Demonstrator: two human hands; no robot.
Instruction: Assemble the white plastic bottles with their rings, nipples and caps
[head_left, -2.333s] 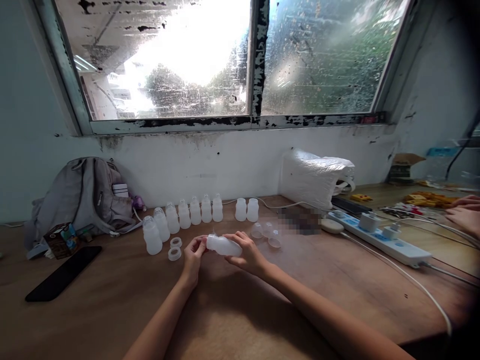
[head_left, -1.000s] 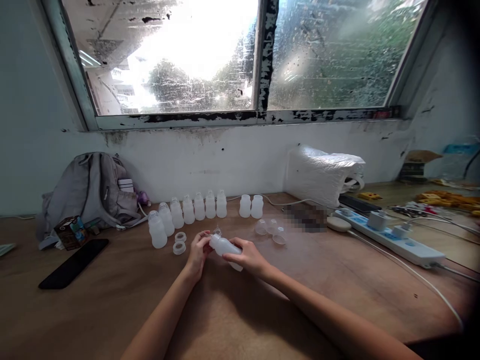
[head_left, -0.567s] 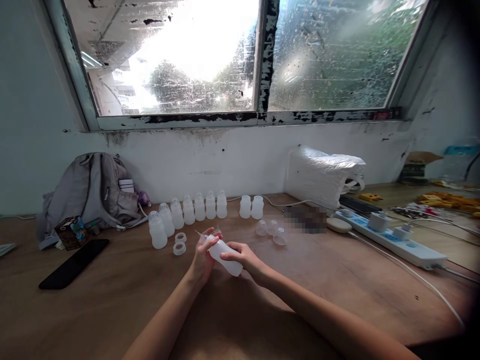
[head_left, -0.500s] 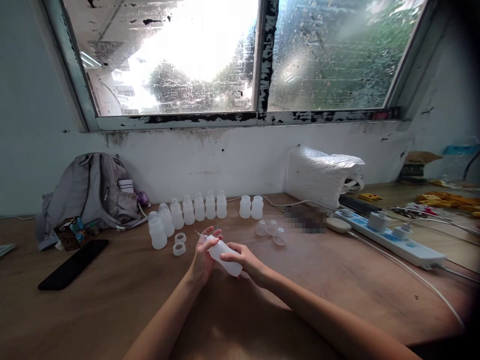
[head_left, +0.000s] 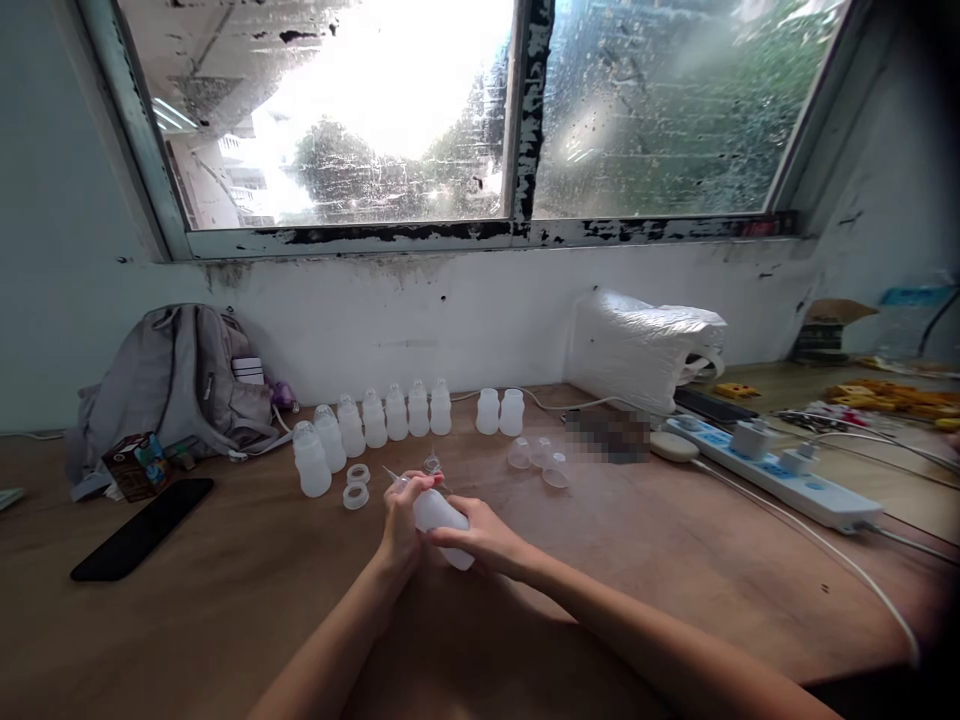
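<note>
A frosted white baby bottle (head_left: pixel 442 515) is tilted between my two hands, low over the brown table. Around its neck end curl the fingers of my left hand (head_left: pixel 403 515), hiding most of the top. A thin clear tip pokes out beyond that hand; what it belongs to I cannot make out. My right hand (head_left: pixel 487 535) grips the body near the base, thumb across the front. Just past my fingertips is a clear nipple-like piece (head_left: pixel 432 462). Two clear collar rings (head_left: pixel 356 495) lie to the left. Several domed clear caps (head_left: pixel 555 478) rest to the right.
A curved row of several topped bottles (head_left: pixel 311 460) stands at the back left. Two open-topped bottles (head_left: pixel 488 412) stand right of it. A phone (head_left: pixel 142 530), backpack (head_left: pixel 172 380), white bag (head_left: pixel 637 345) and power strip (head_left: pixel 780 475) with cables surround the work area.
The bottle and my right hand have shifted slightly down and left. My left hand has turned further over the bottle's neck. The clear nipple-like piece shows more plainly beyond my fingers.
</note>
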